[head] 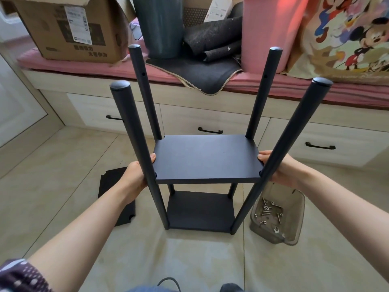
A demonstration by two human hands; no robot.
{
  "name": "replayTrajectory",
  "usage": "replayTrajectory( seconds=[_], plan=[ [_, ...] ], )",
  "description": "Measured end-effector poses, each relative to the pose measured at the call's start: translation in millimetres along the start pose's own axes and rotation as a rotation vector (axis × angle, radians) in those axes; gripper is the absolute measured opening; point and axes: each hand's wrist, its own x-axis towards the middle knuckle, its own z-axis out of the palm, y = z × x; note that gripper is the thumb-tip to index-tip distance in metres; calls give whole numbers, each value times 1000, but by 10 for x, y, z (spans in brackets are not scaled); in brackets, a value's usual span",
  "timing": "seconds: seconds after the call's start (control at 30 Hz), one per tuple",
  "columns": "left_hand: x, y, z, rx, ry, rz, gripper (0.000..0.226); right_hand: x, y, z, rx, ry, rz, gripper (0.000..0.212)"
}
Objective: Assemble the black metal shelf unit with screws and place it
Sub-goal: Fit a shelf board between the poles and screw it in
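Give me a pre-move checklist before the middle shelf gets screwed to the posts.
1. Left hand grips middle shelf at its left edge: ok.
2. Right hand grips its right edge: ok.
3. Shelf corners sit against all four posts: ok.
4. Shelf lined up with post screw holes: cannot tell.
5. Screws within reach in the clear bin: ok.
6. Bottom shelf rests on the floor: ok.

The tiled floor (63, 186) carried the shelf unit (201, 209) standing below the fingers (153, 158), a loose black panel (117, 199) under the left fingers, and a screw bin (294, 218) under the right.
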Motion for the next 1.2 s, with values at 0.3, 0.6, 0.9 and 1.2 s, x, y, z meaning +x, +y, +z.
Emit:
replayTrajectory(
  seconds=[0.3,0.6,0.9,1.2],
  plan=[
    [52,-145,-25,35,-44,-24,42,103,181,-9,0,-29,-3,33],
    [143,-284,-39,-27,-43,-51,34,148,234,-23,5,-35,-5,35],
    [177,-323,-51,-62,-52,-20,31,173,360,-120,116,-121,-8,26],
    [127,-246,-81,-7,-170,-41,35,202,326,-189,45,-186,23,34]
  ],
)
